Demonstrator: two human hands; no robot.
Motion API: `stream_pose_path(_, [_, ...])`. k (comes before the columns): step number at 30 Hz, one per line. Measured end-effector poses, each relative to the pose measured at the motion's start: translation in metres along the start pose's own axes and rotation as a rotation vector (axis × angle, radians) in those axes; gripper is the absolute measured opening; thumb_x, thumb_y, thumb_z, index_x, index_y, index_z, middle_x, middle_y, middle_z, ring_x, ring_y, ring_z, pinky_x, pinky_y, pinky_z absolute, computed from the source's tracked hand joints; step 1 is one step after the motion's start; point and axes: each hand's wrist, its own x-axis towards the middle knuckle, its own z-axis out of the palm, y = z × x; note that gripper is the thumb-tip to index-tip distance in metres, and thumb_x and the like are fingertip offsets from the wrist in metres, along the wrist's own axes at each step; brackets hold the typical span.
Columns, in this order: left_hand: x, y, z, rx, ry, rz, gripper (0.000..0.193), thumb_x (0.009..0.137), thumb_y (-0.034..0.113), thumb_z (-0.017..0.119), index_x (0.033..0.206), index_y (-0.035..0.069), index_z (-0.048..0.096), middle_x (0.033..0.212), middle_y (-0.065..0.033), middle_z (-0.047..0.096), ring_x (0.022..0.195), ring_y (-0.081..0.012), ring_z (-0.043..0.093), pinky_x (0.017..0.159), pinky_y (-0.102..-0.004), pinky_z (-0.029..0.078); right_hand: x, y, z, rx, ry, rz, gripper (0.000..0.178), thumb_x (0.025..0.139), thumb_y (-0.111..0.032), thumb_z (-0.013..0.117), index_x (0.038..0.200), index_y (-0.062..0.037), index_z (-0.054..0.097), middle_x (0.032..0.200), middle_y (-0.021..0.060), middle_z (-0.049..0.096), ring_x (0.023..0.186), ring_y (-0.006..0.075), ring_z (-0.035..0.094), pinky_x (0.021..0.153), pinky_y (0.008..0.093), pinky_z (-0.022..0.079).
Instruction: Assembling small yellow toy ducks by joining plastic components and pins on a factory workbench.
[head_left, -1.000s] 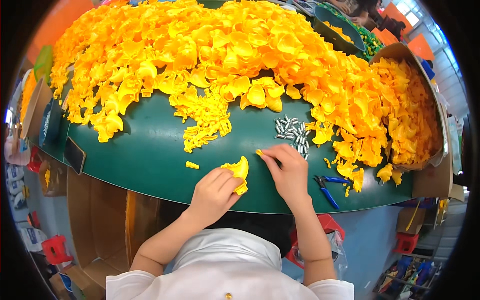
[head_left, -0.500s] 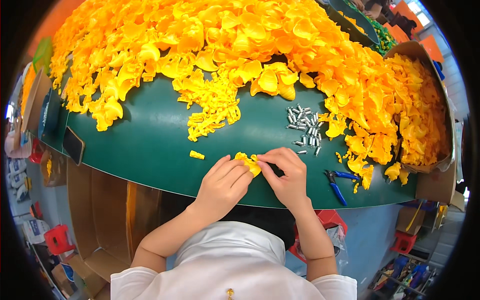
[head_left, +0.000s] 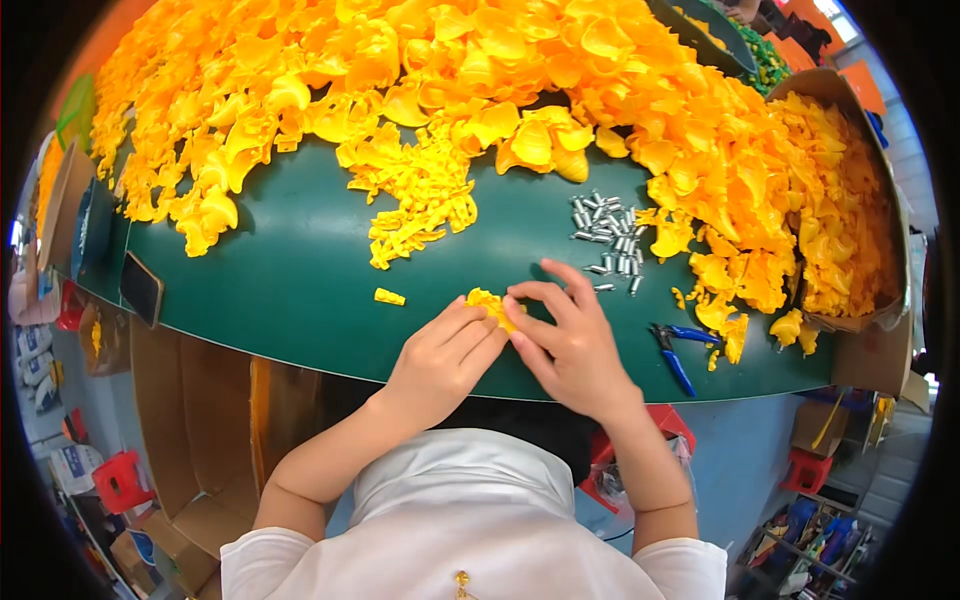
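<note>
My left hand (head_left: 437,362) pinches a curved yellow plastic piece (head_left: 487,302) just above the near edge of the green table. My right hand (head_left: 580,350) has its thumb and a fingertip on the piece's right side, the other fingers raised and spread. Part of the piece is hidden behind my fingers. Left of it lies a small yellow plastic part (head_left: 390,297). Beyond my hands is a heap of small yellow parts (head_left: 420,205). Small silver metal cylinders (head_left: 612,235) lie beyond my right hand. Blue-handled cutting pliers (head_left: 681,370) rest right of it.
A large pile of yellow plastic shells (head_left: 560,90) covers the far side of the green table (head_left: 290,270). A cardboard box (head_left: 868,345) of shells stands at the right. A dark flat rectangular object (head_left: 142,290) sits at the left edge. Red stools (head_left: 122,482) are below.
My right hand's fingers have lifted and spread from a tighter pinch on the yellow piece. My left hand keeps hold. The whole view has shifted slightly.
</note>
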Motion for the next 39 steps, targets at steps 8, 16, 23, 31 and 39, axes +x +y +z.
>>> stream_pose_path(8, [0.000, -0.001, -0.028, 0.318, -0.126, -0.008, 0.028, 0.072, 0.006, 0.067, 0.100, 0.006, 0.068, 0.094, -0.0031, 0.064, 0.105, -0.0260, 0.052, 0.100, -0.0564, 0.039, -0.020, 0.013, -0.011, -0.033, 0.257, 0.244, 0.029, 0.078, -0.005, 0.068, 0.106, -0.0135, 0.071, 0.102, 0.0063, 0.059, 0.106, 0.0302, 0.048, 0.095, 0.0401, 0.038])
stream_pose_path(16, [0.003, 0.003, -0.016, 0.223, -0.131, -0.088, 0.039, 0.064, 0.000, 0.069, 0.102, 0.003, 0.065, 0.101, -0.0080, 0.059, 0.112, -0.0343, 0.050, 0.095, -0.0385, 0.048, -0.021, 0.069, -0.055, -0.273, 0.430, 0.405, 0.013, 0.081, -0.005, 0.069, 0.094, -0.0072, 0.070, 0.087, 0.0068, 0.060, 0.089, 0.0253, 0.050, 0.081, 0.0347, 0.040])
stream_pose_path(23, [0.017, 0.012, 0.002, 0.034, -0.067, -0.060, 0.031, 0.067, 0.007, 0.075, 0.095, 0.004, 0.064, 0.098, -0.0076, 0.059, 0.111, -0.0351, 0.050, 0.091, -0.0386, 0.048, 0.005, 0.099, -0.093, -0.373, 0.464, 0.309, 0.009, 0.085, -0.009, 0.066, 0.093, -0.0065, 0.069, 0.088, 0.0071, 0.060, 0.089, 0.0262, 0.052, 0.080, 0.0360, 0.041])
stream_pose_path(31, [0.009, 0.009, 0.005, 0.028, -0.058, -0.022, 0.043, 0.061, 0.002, 0.072, 0.104, 0.002, 0.068, 0.109, -0.0087, 0.062, 0.112, -0.0356, 0.052, 0.089, -0.0392, 0.054, 0.075, 0.107, -0.116, -0.447, 0.042, 0.556, 0.017, 0.082, -0.013, 0.069, 0.097, -0.0083, 0.072, 0.089, 0.0097, 0.065, 0.091, 0.0288, 0.061, 0.080, 0.0394, 0.049])
stream_pose_path(39, [0.017, 0.009, 0.007, 0.018, -0.064, -0.056, 0.040, 0.063, 0.000, 0.070, 0.102, 0.002, 0.067, 0.105, -0.0085, 0.063, 0.111, -0.0358, 0.052, 0.089, -0.0402, 0.054, 0.083, 0.162, -0.087, -0.619, 0.298, 0.255, 0.021, 0.070, -0.010, 0.077, 0.086, -0.0065, 0.063, 0.089, 0.0096, 0.061, 0.094, 0.0308, 0.056, 0.085, 0.0394, 0.048])
